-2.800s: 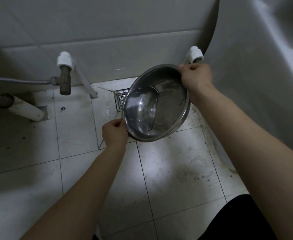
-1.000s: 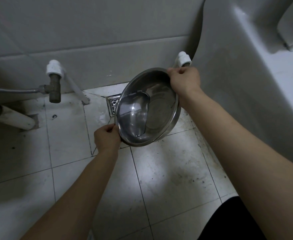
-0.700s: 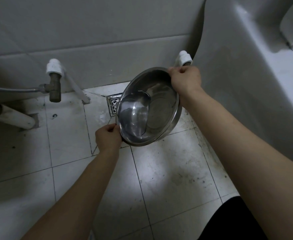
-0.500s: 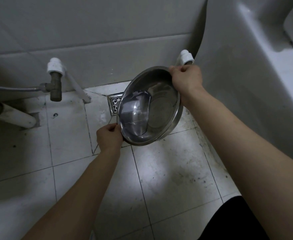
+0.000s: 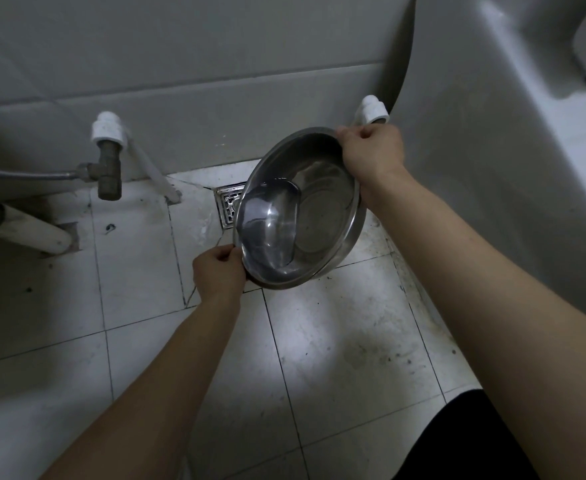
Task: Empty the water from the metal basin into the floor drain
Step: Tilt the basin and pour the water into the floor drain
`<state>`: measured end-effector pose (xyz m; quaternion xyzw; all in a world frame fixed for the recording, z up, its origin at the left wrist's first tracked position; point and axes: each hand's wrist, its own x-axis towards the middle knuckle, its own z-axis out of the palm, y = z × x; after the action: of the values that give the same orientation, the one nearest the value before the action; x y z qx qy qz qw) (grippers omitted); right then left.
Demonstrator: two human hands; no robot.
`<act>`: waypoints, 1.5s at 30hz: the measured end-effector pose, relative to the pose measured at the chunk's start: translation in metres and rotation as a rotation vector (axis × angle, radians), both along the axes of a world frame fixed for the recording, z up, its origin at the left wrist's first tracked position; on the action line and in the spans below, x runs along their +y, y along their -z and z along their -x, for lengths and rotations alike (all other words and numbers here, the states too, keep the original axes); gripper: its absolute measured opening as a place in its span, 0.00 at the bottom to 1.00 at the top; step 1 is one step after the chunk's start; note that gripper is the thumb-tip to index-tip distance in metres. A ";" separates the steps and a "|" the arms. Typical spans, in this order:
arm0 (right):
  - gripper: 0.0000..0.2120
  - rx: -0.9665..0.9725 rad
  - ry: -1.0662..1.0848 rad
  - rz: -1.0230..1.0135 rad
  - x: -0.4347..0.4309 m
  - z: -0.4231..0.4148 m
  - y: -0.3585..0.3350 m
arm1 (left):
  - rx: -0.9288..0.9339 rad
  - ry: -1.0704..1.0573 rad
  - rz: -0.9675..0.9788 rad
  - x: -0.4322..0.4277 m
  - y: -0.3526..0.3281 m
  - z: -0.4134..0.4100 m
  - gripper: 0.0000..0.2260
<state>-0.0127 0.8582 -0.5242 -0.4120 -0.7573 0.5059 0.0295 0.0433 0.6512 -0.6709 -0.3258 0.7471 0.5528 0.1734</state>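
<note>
A round metal basin [image 5: 322,216] hangs above the tiled floor, tilted down to the left. Water is pooled in its lower left part. My left hand [image 5: 219,271] grips the rim at the lower left. My right hand [image 5: 371,154] grips the rim at the upper right. The square metal floor drain [image 5: 227,204] lies in the floor just left of and under the basin's low edge; the basin hides its right part.
A brass valve with a white cap [image 5: 108,154] and a hose juts from the wall at left. A white pipe [image 5: 32,232] lies on the floor below it. A large white fixture [image 5: 492,150] fills the right side. A white pipe fitting [image 5: 372,110] sits behind my right hand.
The basin stays held over the drain at about the same tilt. The pooled water has shifted a little inside it. Both hands keep their grip.
</note>
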 end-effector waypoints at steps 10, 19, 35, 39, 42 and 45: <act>0.15 -0.007 -0.010 0.011 0.000 0.000 -0.003 | 0.015 -0.012 -0.004 0.002 0.000 -0.001 0.09; 0.15 -0.006 -0.002 0.010 0.000 0.000 -0.004 | 0.011 -0.002 -0.001 0.004 0.002 -0.001 0.08; 0.15 -0.008 -0.008 -0.002 -0.003 0.000 -0.006 | 0.009 0.012 -0.009 0.004 0.000 -0.003 0.07; 0.16 -0.006 -0.001 0.000 -0.004 0.000 -0.007 | 0.013 0.006 -0.018 0.003 -0.001 -0.003 0.07; 0.16 -0.007 -0.008 -0.006 -0.005 -0.001 -0.009 | 0.010 0.009 -0.010 0.003 -0.001 -0.002 0.08; 0.16 -0.007 -0.015 -0.007 -0.006 -0.001 -0.010 | 0.012 0.014 -0.011 0.003 0.000 -0.002 0.08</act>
<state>-0.0112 0.8520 -0.5140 -0.4079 -0.7622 0.5022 0.0246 0.0457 0.6539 -0.6704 -0.3163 0.7473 0.5577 0.1744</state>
